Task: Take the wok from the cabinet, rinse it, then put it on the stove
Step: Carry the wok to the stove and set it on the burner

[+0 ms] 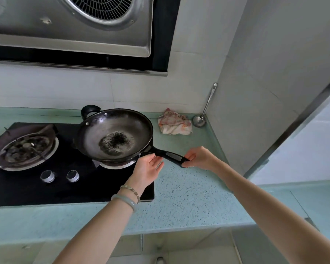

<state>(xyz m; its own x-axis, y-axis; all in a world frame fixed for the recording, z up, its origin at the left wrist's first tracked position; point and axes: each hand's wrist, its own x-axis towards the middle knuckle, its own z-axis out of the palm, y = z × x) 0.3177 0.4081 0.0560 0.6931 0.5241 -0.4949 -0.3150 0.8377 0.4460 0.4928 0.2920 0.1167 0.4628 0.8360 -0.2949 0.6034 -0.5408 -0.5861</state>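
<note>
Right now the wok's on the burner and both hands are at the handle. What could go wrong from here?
1. The right hand only pinches the end of the handle and the left hand is open beside it; released early, the wok may rock on its burner.
2. The handle juts out over the counter, so a bump could swing the wok.
3. The cloth lies near that burner, a hazard once lit.

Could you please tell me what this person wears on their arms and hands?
No sleeves or gloves show. The left hand has a pale green bangle and a thin beaded bracelet at its wrist; the right hand has nothing.
</note>
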